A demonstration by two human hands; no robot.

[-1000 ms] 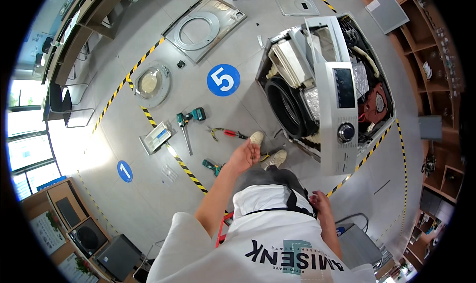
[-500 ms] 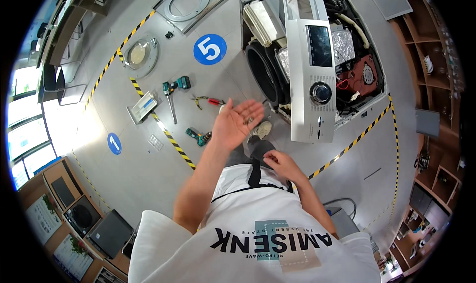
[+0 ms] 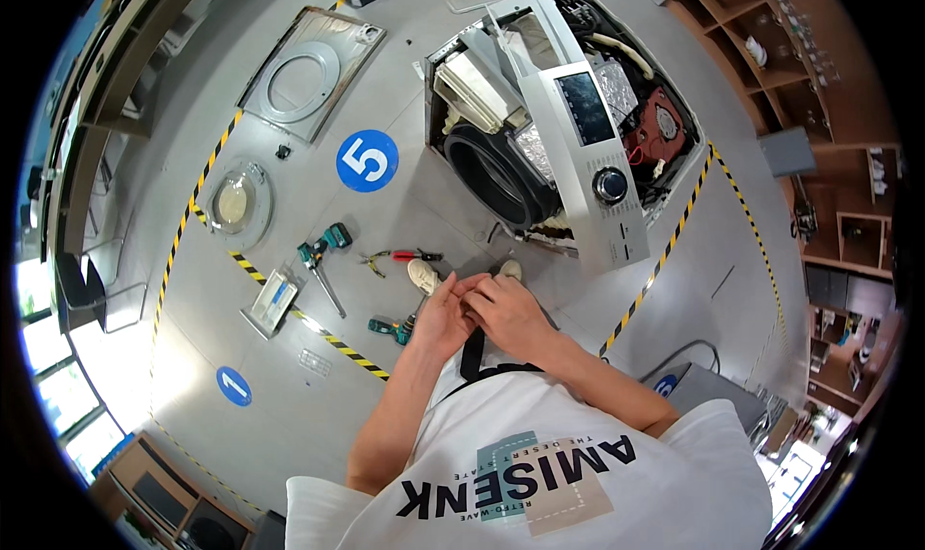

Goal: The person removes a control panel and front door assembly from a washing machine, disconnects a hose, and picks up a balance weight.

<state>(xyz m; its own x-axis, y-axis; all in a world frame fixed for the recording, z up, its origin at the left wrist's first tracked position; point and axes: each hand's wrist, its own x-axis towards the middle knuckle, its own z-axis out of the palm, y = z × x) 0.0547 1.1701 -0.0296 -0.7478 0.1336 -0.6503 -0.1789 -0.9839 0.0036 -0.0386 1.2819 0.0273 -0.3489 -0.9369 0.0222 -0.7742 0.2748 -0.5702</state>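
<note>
My left hand [image 3: 441, 314] and my right hand [image 3: 513, 311] meet in front of my chest, fingers touching each other. The right fingers curl over the left hand's fingers. Whether something small lies between them is hidden. Below the hands a black strap [image 3: 472, 353] hangs over my white shirt. My shoes [image 3: 422, 275] stand on the grey floor just beyond the hands. A partly dismantled washing machine [image 3: 588, 145] stands ahead to the right, its drum opening [image 3: 496, 174] exposed and its top open.
On the floor lie red-handled pliers [image 3: 405, 256], a green cordless drill [image 3: 323, 247], a green screwdriver [image 3: 395, 328] and a small tray [image 3: 273, 300]. Farther left are a round door glass [image 3: 234, 203] and a grey front panel [image 3: 303, 73]. Yellow-black tape [image 3: 665, 251] marks the floor.
My left hand, stretched out with an open palm before, has drawn back toward my chest. My right hand has come up to meet it. The view has tilted slightly.
</note>
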